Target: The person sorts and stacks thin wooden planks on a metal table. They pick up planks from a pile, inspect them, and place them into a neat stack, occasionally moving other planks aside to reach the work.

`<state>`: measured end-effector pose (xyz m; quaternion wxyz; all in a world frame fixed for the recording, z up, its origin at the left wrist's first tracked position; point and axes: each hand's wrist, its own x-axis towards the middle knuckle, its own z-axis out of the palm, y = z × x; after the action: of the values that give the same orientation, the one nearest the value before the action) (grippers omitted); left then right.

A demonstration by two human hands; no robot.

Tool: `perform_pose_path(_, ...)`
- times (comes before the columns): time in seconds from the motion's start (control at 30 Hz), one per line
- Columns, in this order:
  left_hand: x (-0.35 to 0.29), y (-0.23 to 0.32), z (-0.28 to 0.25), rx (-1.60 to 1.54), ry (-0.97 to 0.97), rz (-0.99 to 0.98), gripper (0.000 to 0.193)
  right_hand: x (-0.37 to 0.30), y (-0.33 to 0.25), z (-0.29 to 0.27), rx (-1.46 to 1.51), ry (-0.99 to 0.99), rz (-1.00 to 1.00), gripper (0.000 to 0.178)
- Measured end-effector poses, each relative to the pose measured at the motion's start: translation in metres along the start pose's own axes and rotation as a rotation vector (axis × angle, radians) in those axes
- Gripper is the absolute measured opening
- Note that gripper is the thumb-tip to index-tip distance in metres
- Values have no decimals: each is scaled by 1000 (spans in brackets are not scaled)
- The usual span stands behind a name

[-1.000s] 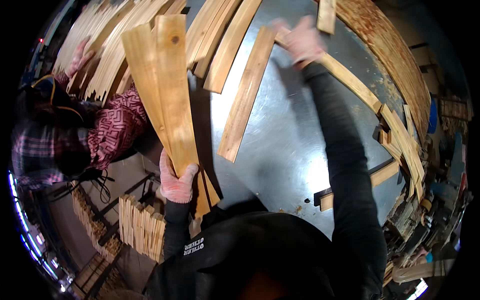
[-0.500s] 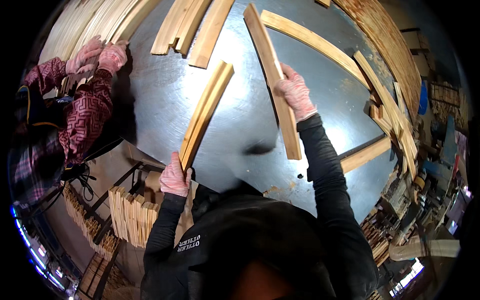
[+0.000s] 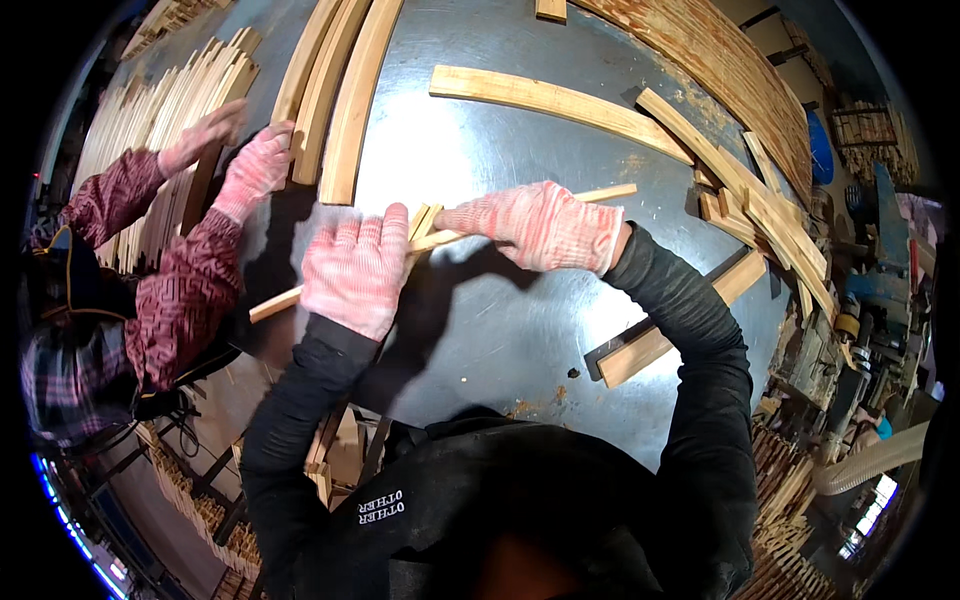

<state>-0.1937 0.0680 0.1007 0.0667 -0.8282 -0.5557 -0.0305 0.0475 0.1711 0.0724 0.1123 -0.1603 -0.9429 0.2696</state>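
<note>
Both my hands wear pink-and-white knit gloves. A thin wooden strip (image 3: 600,193) lies crosswise in front of me, running from lower left to upper right. My right hand (image 3: 540,228) is closed round it, right of its middle. Beside it, my left hand (image 3: 352,270) is over the strip's left part, back of the hand up, fingers close together. A second wooden strip (image 3: 424,222) shows only as a short end beside the left fingers, meeting the crosswise strip; the left hand hides the rest. Both are above the grey metal table (image 3: 480,340).
A co-worker's gloved hands (image 3: 255,172) are at long boards (image 3: 325,90) at the left. A pile of pale strips (image 3: 150,150) lies beyond. Loose strips (image 3: 560,105) and crossed strips (image 3: 765,215) lie far and right; a short block (image 3: 640,350) sits near my right forearm.
The right-hand strip has swung from lengthwise to crosswise, and my hands have come together. My left hand moved up over the table. The co-worker's hands shifted right to the long boards.
</note>
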Motion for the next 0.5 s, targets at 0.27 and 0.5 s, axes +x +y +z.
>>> perform_pose_path(0.27,-84,-55,26,-288,35,-577,35,-54,194,-62,-525,59,926,92)
perform_pose_path(0.5,-202,-52,84,-206,-84,-894,38,-74,223,-27,-634,-226,1034,81)
